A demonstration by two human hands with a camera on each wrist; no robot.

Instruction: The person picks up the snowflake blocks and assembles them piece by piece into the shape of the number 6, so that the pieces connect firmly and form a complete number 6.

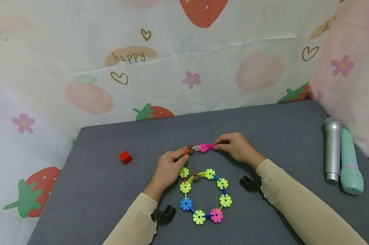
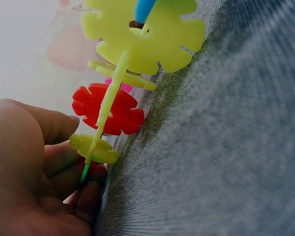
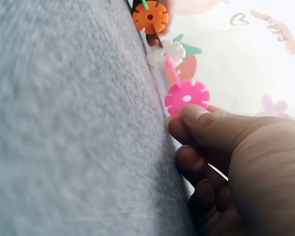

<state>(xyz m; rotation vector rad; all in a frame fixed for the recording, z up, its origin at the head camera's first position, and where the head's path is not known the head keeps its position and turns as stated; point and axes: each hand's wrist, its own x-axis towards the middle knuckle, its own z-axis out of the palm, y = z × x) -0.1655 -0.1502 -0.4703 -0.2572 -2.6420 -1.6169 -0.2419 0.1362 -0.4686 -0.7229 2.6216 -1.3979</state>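
Note:
Snowflake-shaped plastic discs with notched edges are joined into a chain. Its lower part forms a ring on the table, with a blue disc [image 1: 186, 204] at the left and a pink disc [image 1: 216, 215] at the bottom. At the far end of the chain, my right hand [image 1: 238, 146] pinches a pink snowflake disc [image 3: 187, 94] between thumb and finger. My left hand [image 1: 169, 166] grips the chain beside an orange disc [image 3: 150, 17]; its fingers partly hide the discs there. A white disc [image 3: 167, 54] is linked between the two hands.
A red cube [image 1: 125, 157] lies on the grey table [image 1: 95, 190] to the left. On the right side lie a silver cylinder [image 1: 332, 149] and a mint-green bottle-like object [image 1: 351, 166]. A printed cloth [image 1: 215, 68] hangs behind the table.

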